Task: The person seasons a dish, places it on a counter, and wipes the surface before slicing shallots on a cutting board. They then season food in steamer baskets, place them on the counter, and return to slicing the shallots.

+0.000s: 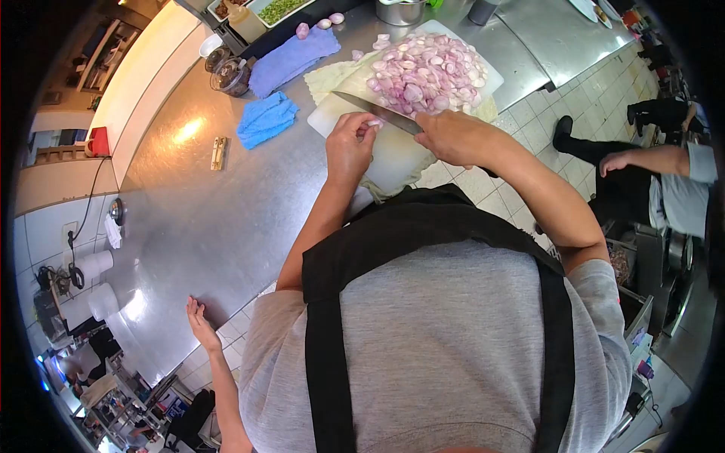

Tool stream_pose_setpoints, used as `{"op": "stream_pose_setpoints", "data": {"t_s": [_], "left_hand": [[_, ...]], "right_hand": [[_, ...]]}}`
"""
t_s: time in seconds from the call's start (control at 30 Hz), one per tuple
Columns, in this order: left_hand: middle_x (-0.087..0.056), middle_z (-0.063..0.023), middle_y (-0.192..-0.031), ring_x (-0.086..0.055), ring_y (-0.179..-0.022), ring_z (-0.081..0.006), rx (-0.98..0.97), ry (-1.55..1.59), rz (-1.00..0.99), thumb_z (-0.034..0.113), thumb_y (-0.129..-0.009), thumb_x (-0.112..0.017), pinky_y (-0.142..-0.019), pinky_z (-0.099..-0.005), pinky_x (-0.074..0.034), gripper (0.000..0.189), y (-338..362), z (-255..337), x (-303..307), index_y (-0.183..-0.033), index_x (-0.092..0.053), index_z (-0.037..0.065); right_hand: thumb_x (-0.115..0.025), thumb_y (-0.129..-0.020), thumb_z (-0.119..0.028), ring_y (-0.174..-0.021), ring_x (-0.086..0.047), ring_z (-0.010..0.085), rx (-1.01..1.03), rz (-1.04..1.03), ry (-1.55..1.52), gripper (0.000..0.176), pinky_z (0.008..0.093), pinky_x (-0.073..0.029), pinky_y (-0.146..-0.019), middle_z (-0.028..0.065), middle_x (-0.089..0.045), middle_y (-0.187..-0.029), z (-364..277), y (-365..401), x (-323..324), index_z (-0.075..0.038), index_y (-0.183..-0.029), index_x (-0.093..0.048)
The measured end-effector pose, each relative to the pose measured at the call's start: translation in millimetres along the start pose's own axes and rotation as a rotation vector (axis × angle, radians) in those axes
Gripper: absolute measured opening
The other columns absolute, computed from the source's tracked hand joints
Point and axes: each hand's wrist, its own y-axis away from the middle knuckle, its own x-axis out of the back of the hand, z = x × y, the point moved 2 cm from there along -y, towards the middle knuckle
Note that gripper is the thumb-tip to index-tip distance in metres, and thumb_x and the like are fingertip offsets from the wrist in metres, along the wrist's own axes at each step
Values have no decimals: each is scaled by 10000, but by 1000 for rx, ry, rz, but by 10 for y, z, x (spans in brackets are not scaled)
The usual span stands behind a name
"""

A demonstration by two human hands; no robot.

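Shallot (372, 122), a small pale-pink piece, lies on the near part of the white cutting board (393, 160), pinched under the curled fingertips of the person's left hand (351, 143), which is closed down around it. The right hand (453, 136) is wrapped in a full fist round the handle of a chef's knife (377, 112); the handle itself is hidden inside the grip. The long blade runs out leftward, past the left hand's knuckles, with its edge resting right beside the held piece. Further back on the same board sits a broad heap of sliced shallots (427, 75), purple and white, covering most of the far half. A pale cloth (330, 77) peeks out from beneath the board. On the steel counter (226, 211) to the left lie two blue cloths (266, 118), one bunched near the board and one spread flat behind it, with a few whole shallots (303, 30) just beyond. Another person's hand (201, 321) rests on the counter's near edge, well apart from the cutting
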Motion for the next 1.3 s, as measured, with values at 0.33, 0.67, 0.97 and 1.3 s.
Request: {"op": "stream_pose_setpoints", "data": {"t_s": [0.33, 0.67, 0.97, 1.3], "left_hand": [[-645, -98, -895, -648, -715, -182, 48, 19, 27, 11, -767, -705, -661, -284, -534, 172, 85, -46, -39, -934, -668, 22], [-630, -121, -888, -642, -690, -231, -13, -39, 101, 23, -778, -684, -650, -312, -529, 175, 94, -53, 10, -949, -647, 23], [-617, -112, -949, -608, -947, -284, -254, -292, -18, 57, -794, -641, -791, -385, -504, 140, 99, 126, -61, -932, -628, 38], [-648, -104, -985, -633, -881, -299, -246, -318, -79, 79, -818, -592, -781, -382, -520, 130, 216, 25, 9, -925, -653, 37]], "right_hand": [[-497, -947, -270, -728, -628, 446, 83, 193, 26, 291, 534, -493, -671, 259, -638, -785, 264, -195, -549, -5, -1068, -495], [-508, -925, -283, -774, -618, 473, -14, 246, -43, 279, 576, -474, -705, 286, -633, -818, 179, -287, -817, -40, -1058, -479], [-490, -965, -266, -391, -531, 221, -7, -17, -452, 365, 368, -459, -434, 168, -587, -618, 320, -305, -558, -28, -1239, -453], [-508, -938, -271, -787, -617, 491, 68, 146, 148, 298, 566, -476, -721, 309, -629, -798, 180, 3, -418, -1, -1058, -467]]}}
